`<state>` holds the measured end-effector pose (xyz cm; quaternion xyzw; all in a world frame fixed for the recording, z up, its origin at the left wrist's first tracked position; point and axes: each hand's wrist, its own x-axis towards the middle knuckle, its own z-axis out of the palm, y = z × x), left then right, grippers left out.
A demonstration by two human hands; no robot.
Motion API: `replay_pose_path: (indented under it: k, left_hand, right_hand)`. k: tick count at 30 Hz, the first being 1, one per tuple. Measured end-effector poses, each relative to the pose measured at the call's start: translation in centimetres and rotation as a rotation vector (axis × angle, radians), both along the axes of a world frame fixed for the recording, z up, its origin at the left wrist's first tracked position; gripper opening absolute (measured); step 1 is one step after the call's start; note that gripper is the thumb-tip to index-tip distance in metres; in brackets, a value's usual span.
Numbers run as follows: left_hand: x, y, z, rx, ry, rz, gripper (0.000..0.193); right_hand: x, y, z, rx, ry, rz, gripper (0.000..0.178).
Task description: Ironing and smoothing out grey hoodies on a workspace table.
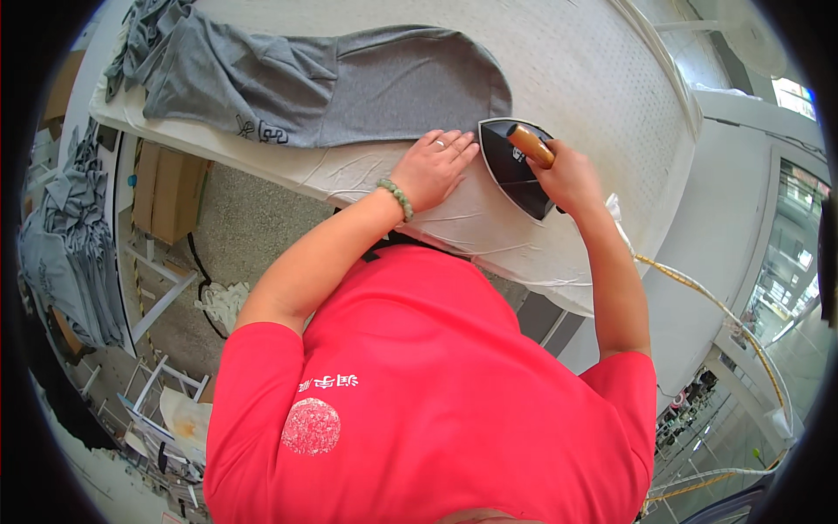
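Note:
A grey knit garment (401,83) with dark lettering lies along the far side of a padded, white-covered ironing table (602,79). Its rounded, smooth end points right, while its left part is creased and bunched. My left hand (435,170) rests flat at the table's near edge, fingers outstretched toward the garment's lower edge, holding nothing. In my right hand (572,179) is the wooden handle of a clothes iron (502,157). The iron's dark, pointed body sits just right of my left fingertips, beside the garment's rounded end; its underside is hidden.
From the iron's side a white and yellow hose (711,297) loops down at the right. More grey garments (70,253) hang in a heap at the far left, near a cardboard box (170,192) and a white metal frame (161,310).

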<state>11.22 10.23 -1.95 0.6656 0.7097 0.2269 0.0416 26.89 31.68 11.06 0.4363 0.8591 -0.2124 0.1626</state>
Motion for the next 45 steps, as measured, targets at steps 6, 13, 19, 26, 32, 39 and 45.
replay_pose_path:
  k: [6,13,19,26,32,39,45]
  left_hand:
    - [-5.9,-10.5,0.9,-0.085,0.102,0.109,0.059]
    - [-14.1,-13.7,6.0,0.117,-0.188,0.205,0.025]
    - [-25.5,-4.0,4.3,0.257,-0.130,0.312,0.021]
    - [-29.1,1.8,1.0,-0.296,-0.229,0.136,0.028]
    - [-28.3,1.3,1.6,-0.196,-0.463,0.257,0.031]
    - [-28.8,1.5,0.7,-0.218,-0.472,0.354,0.036]
    - [-29.3,1.2,0.3,-0.085,-0.610,0.374,0.034]
  right_hand:
    - [-6.1,-5.0,-0.6,-0.031,-0.049,0.268,0.036]
    - [-15.7,-14.8,-2.0,-0.245,-0.108,0.386,0.047]
    - [-16.1,-16.4,-0.8,-0.343,-0.073,0.258,0.053]
    - [-7.6,-9.5,-1.5,-0.014,0.193,-0.557,0.048]
    - [-11.5,-2.2,-3.8,0.020,0.067,-0.481,0.040]
    - [-21.0,-8.0,-1.4,-0.013,-0.068,0.049,0.038]
    - [-25.6,-10.8,-1.6,-0.074,-0.052,0.199,0.039]
